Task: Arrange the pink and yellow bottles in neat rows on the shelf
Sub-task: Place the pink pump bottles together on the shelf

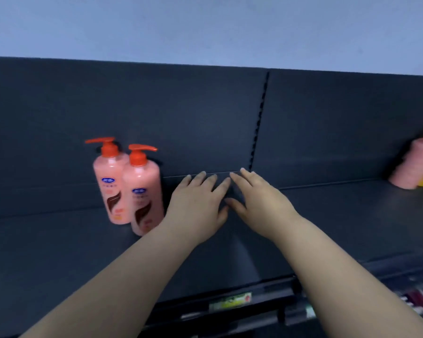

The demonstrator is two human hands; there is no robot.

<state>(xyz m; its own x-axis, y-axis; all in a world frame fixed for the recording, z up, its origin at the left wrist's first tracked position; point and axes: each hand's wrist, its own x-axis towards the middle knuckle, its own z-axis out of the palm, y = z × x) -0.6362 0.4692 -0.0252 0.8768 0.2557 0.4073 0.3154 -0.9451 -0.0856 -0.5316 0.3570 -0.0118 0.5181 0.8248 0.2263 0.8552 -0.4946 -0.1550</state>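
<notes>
— Head view: what's hard to read?

— Two pink bottles [128,189] stand upright on the shelf [59,252] at left, one half covering the other; their labels are blurred. At the right edge, more bottles [416,167] are cut off, smeared pink and yellow.

— And the hands?

— Left hand [198,206] and right hand [259,198] are spread flat, palms down, fingertips almost meeting, gripping nothing, just right of the pink pair.

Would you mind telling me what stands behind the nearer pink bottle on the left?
A second pink pump bottle stands upright behind the nearer pink bottle, slightly left, before the dark back panel. The nearer bottle covers its lower right side, so contact between them cannot be judged.
</notes>
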